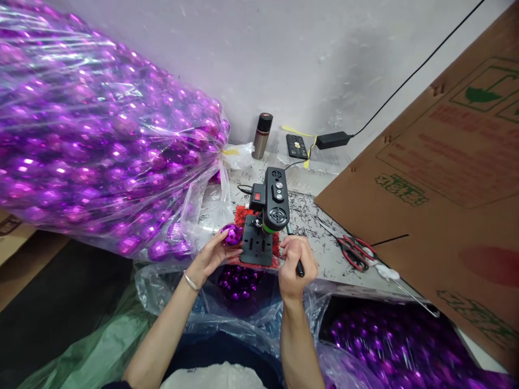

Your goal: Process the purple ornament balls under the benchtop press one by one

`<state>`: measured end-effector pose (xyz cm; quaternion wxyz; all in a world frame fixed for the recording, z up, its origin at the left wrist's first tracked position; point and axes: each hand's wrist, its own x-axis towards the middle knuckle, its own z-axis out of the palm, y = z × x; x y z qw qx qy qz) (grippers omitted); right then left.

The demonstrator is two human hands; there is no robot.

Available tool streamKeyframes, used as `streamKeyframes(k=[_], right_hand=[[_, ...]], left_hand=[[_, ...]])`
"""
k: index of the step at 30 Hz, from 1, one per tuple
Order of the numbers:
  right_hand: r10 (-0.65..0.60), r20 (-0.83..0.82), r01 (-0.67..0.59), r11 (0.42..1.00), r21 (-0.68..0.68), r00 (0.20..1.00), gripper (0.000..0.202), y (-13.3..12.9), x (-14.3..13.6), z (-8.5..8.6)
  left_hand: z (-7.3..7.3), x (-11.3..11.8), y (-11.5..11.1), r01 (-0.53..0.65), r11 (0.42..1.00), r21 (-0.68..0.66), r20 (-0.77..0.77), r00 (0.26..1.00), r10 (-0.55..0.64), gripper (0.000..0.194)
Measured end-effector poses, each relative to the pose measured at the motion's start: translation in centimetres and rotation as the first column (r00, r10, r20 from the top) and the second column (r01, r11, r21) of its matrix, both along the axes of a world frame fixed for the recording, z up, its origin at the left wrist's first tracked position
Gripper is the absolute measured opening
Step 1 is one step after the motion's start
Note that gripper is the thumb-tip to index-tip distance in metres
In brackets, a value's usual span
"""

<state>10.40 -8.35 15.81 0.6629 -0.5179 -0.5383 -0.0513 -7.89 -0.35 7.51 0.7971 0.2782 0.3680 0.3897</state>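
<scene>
Here's your left hand [214, 255], fingers curved round a shiny purple ball [232, 234] — a partly closed grip, fingertips and thumb on it, right at the left edge of the black metal plate [257, 241] of the small machine [276, 200]. Your right hand [299, 265] is closed in a fist round the black lever handle [300, 268], just to the right of that plate. Under the plate lies a red mat [245, 214], and dark clippings are scattered over the worktop [324, 254] on the right.

Look to the far side: a steel flask [263, 136] stands upright, a dark phone-like slab [297, 146] lies to its right, and then a black power adapter [333, 140] with its cord running up. Red-handled scissors [353, 252] lie to your right, near the big cardboard box [446, 178]. On your left bulges a huge clear bag [101, 146] of purple balls — and more purple balls [241, 282] sit in plastic on the near side, below the plate.
</scene>
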Motion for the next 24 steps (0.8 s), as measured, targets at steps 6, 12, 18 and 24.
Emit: streamKeyframes(k=[6, 12, 18, 24], right_hand=[[-0.011, 0.039, 0.011, 1.000, -0.005, 0.999, 0.033, -0.2, 0.1, -0.4], [-0.022, 0.073, 0.023, 1.000, -0.019, 0.997, 0.031, -0.3, 0.1, -0.4], [-0.019, 0.087, 0.022, 0.999, -0.029, 0.996, 0.031, -0.5, 0.1, -0.7], [-0.029, 0.088, 0.032, 0.999, -0.030, 0.996, 0.030, -0.6, 0.2, -0.7]], left_hand=[[-0.9, 2.1, -0.9, -0.093, 0.990, 0.106, -0.164, 0.980, 0.110, 0.065], [-3.4, 4.5, -1.0, 0.049, 0.895, 0.443, -0.399, 0.905, 0.148, 0.066], [-5.2, 5.1, -0.5, 0.198, 0.727, 0.658, -0.596, 0.726, 0.342, 0.062], [-5.1, 6.0, -0.4, 0.325, 0.570, 0.754, -0.603, 0.686, 0.406, 0.060]])
